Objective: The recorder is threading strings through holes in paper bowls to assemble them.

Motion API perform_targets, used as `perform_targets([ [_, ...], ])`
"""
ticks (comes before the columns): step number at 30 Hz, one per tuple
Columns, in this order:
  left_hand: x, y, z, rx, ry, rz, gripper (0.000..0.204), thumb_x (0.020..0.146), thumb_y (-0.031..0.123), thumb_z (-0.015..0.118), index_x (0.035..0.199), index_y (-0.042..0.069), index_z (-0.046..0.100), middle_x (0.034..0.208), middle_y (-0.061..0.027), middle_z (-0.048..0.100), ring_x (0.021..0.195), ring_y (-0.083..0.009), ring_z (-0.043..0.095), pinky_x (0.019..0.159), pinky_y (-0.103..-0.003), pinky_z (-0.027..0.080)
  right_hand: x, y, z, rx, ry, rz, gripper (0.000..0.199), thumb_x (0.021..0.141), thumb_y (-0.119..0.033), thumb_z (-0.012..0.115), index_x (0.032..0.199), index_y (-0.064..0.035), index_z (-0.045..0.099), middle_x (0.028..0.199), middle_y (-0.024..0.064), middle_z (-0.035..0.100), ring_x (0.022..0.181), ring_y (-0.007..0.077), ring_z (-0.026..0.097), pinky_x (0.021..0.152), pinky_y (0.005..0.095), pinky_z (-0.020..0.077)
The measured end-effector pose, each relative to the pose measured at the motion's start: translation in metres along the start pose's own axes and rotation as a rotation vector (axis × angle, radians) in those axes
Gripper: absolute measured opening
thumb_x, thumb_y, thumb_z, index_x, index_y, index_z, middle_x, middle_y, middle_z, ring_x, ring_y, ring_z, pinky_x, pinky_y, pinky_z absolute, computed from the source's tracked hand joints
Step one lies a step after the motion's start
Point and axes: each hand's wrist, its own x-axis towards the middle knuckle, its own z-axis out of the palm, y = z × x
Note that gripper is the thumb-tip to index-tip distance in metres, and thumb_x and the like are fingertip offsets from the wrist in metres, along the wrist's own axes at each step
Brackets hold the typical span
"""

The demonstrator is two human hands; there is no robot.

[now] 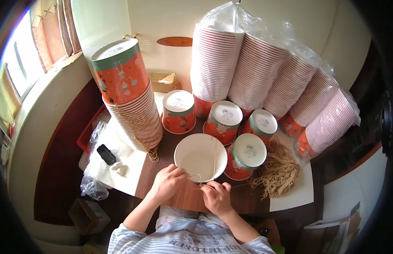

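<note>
A white-lined paper bucket (200, 146) stands mouth up in front of me at the table's near edge. A thin cord (239, 185) crosses its near rim, forms a small loop there, and a strand runs down inside the bucket. My left hand (169, 183) pinches the cord at the left of the near rim, fingers closed. To its right my right hand (217, 197) also pinches the cord, fingertips by the rim. From there the cord trails right toward a tangled bundle of tan cords (282, 167).
Several upside-down orange-and-green buckets (247, 151) stand beyond and right of the open one. Tall plastic-wrapped bucket stacks (255, 70) lean at the back right. A stack draped with cords (133, 114) stands left, near a black object (106, 155) and clear plastic wrap (94, 186).
</note>
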Motion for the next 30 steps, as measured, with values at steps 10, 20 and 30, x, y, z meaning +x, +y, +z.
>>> perform_targets([
  [10, -0.01, 0.029, 0.02, -0.233, 0.253, -0.282, 0.026, 0.066, 0.006, 0.065, 0.092, 0.009, 0.062, 0.094, -0.0085, 0.056, 0.084, -0.0224, 0.057, 0.067, -0.03, 0.049, 0.01, 0.004, -0.007, 0.14, 0.014, 0.071, 0.017, 0.073, -0.01, 0.062, 0.088, -0.0126, 0.053, 0.092, -0.0018, 0.057, 0.089, 0.0139, 0.052, 0.075, 0.0359, 0.031],
  [20, -0.008, 0.035, 0.007, 0.195, 0.214, 0.241, 0.025, 0.062, 0.011, 0.06, 0.087, 0.009, 0.061, 0.096, -0.0031, 0.056, 0.08, -0.0153, 0.054, 0.06, -0.027, 0.043, 0.029, 0.005, -0.024, 0.189, -0.099, -0.013, 0.01, 0.077, -0.008, 0.053, 0.087, -0.0118, 0.051, 0.081, -0.0022, 0.057, 0.085, 0.0112, 0.054, 0.075, 0.0344, 0.0318],
  [30, -0.008, 0.037, 0.001, 0.278, 0.137, 0.323, 0.016, 0.063, 0.013, 0.059, 0.079, 0.012, 0.058, 0.083, 0.0017, 0.054, 0.081, -0.0128, 0.051, 0.057, -0.025, 0.039, 0.04, 0.006, -0.03, 0.199, -0.218, -0.091, 0.012, 0.08, -0.009, 0.05, 0.092, -0.0113, 0.051, 0.081, -0.0019, 0.056, 0.081, 0.0124, 0.054, 0.076, 0.0361, 0.0337],
])
